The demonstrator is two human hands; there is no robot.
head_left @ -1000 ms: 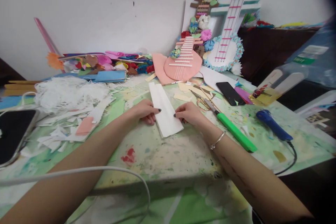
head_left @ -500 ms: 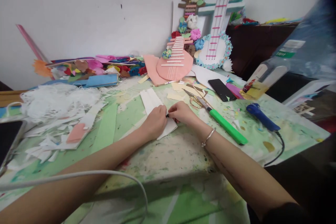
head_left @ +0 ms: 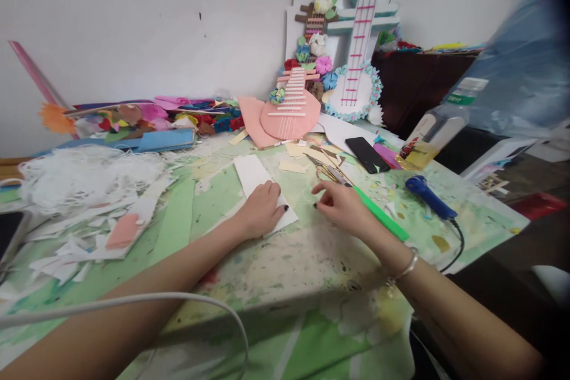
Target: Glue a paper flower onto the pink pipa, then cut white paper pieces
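A folded-looking white strip (head_left: 250,171) of paper or thin board lies slantwise on the table. My left hand (head_left: 262,209) is on its near part, fingers curled over it and thumb out to the right, pressing it to the table. My right hand (head_left: 342,206) hovers to the right of the strip, apart from it, with the fingers bent and spread and nothing visible in them. Just beyond the right hand is a green-handled cutter (head_left: 383,214), partly covered by the hand. Gold-handled scissors (head_left: 328,172) lie beside it.
A blue corded tool (head_left: 430,196), a black phone (head_left: 367,154) and a bottle with yellow liquid (head_left: 421,154) are on the right. Tangled white cord (head_left: 89,181) and paper scraps lie left. Paper instruments (head_left: 291,113) lean on the wall. A white cable (head_left: 178,295) crosses in front.
My right hand has drawn away from my left hand and the strip, moving right, and its fingers have spread. My left hand stays on the strip. The view has shifted slightly.
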